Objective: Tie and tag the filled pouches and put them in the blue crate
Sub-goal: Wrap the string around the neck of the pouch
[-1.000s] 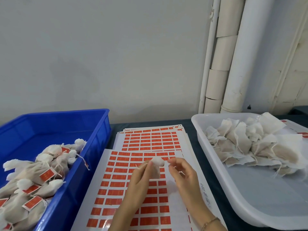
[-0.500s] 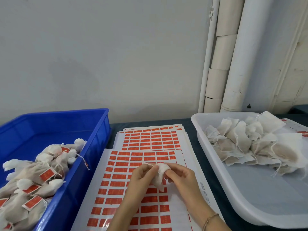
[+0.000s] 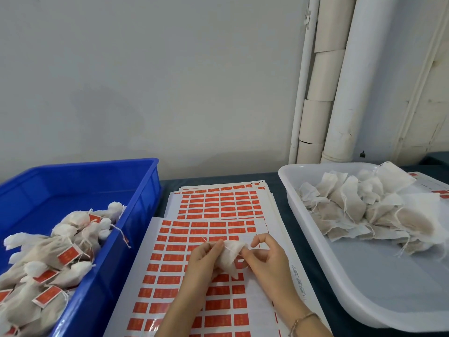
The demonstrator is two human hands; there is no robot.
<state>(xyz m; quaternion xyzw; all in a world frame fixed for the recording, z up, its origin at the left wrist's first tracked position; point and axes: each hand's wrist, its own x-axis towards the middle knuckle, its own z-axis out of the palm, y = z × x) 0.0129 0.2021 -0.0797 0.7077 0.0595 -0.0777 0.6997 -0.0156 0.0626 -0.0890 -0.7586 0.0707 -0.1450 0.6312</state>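
You are holding one filled pouch (image 3: pixel 229 257) between both hands, just above the near sheet of orange labels (image 3: pixel 170 268) in the middle of the tabletop (image 3: pixel 279 200). Your left hand (image 3: pixel 204 261) has a pinching grip on the pouch's gathered top. Your right hand (image 3: pixel 267 261) has the same kind of grip on the other side of that top, forefinger raised. I see no orange tag on this pouch, so I judge you are at the tying step. Tagging it and placing it are yet to come.

Done so far: a heap of tied pouches (image 3: pixel 60 251), many with orange tags showing, lies in the blue crate (image 3: pixel 145 198) on your left. The heap fills the near part of the crate, and the far part of its floor is bare.

Left to do: a pile of untied pouches (image 3: pixel 364 210) with loose strings lies in the far part of the white tray (image 3: pixel 388 276) on your right. Both heaps look sizeable, so I judge you are somewhere near the middle of the job. The crate runs out of view, so I cannot count exactly.
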